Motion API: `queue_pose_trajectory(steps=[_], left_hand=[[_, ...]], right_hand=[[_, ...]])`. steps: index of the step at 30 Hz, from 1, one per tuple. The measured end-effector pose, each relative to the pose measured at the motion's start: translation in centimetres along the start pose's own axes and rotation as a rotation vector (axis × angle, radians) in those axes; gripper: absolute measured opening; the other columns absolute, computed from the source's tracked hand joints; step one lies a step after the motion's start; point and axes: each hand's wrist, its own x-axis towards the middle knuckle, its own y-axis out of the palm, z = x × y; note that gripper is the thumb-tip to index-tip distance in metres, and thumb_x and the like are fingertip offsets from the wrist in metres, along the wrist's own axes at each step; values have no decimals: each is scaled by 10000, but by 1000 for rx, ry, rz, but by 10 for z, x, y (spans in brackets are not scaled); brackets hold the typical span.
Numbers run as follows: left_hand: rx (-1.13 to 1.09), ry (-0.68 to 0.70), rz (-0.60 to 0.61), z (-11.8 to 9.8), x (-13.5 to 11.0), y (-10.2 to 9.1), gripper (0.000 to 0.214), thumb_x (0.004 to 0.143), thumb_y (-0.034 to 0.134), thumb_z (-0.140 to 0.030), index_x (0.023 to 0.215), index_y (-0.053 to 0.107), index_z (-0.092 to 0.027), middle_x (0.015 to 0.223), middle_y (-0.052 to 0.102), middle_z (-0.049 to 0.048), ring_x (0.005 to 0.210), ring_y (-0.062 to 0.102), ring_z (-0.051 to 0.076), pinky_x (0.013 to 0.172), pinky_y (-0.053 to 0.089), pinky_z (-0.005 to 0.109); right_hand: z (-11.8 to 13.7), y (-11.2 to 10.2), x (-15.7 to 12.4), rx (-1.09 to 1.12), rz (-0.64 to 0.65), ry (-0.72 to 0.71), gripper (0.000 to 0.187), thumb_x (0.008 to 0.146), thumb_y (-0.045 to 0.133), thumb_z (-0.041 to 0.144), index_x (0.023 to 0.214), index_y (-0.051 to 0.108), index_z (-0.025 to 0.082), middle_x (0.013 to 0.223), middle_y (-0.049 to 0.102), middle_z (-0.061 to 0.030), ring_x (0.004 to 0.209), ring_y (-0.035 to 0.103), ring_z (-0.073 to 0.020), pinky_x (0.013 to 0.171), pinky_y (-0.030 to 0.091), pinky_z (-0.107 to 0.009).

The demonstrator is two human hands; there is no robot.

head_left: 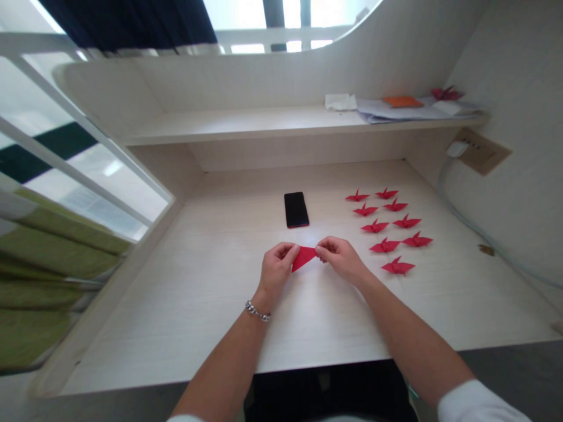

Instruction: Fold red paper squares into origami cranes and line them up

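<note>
A piece of red origami paper (303,258), folded into a triangle, is held between my two hands above the desk. My left hand (280,265) pinches its left side between thumb and fingers. At its right corner, the fingertips of my right hand (341,256) are closed on the paper. Parts of the paper are hidden behind my fingers. Several folded red paper cranes (375,227) stand in two rough columns to the right of my hands, the nearest crane (398,266) being apart at the front.
A black phone (296,210) lies just beyond my hands. Along the back runs a shelf (246,124) bearing papers (373,111), an orange sheet (403,102) and a dark red paper crane (447,94). On the right wall, a white plug (458,149) with a cable (466,217) sits in a socket.
</note>
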Motion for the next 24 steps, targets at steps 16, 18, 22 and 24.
queue_pose_trajectory(steps=[16, 18, 22, 24], left_hand=[[55, -142, 380, -4, -2, -8, 124, 708, 604, -134, 788, 698, -132, 680, 692, 53, 627, 634, 150, 623, 505, 260], [31, -134, 359, -6, -1, -9, 106, 702, 612, -126, 773, 690, -129, 672, 689, 52, 632, 639, 153, 637, 513, 266], [37, -80, 306, -8, -2, -7, 128, 742, 654, -205, 842, 687, -130, 787, 710, 70, 692, 652, 157, 661, 516, 262], [53, -58, 306, -6, -3, -5, 176, 742, 683, -236, 884, 682, -132, 827, 713, 76, 720, 652, 156, 661, 512, 252]], right_hand=[[4, -23, -2, -301, 113, 74, 138, 743, 578, 274, 716, 663, 168, 616, 600, 0, 571, 488, -127, 513, 340, -231], [4, -25, -3, -293, 105, 82, 144, 742, 579, 274, 711, 665, 162, 611, 601, -4, 565, 490, -128, 508, 341, -232], [5, -22, -3, -269, 121, 99, 160, 744, 585, 286, 713, 674, 157, 608, 613, -6, 560, 503, -125, 511, 356, -231], [4, -19, -2, -253, 126, 111, 169, 741, 602, 301, 718, 681, 154, 605, 621, -8, 562, 517, -125, 515, 367, -230]])
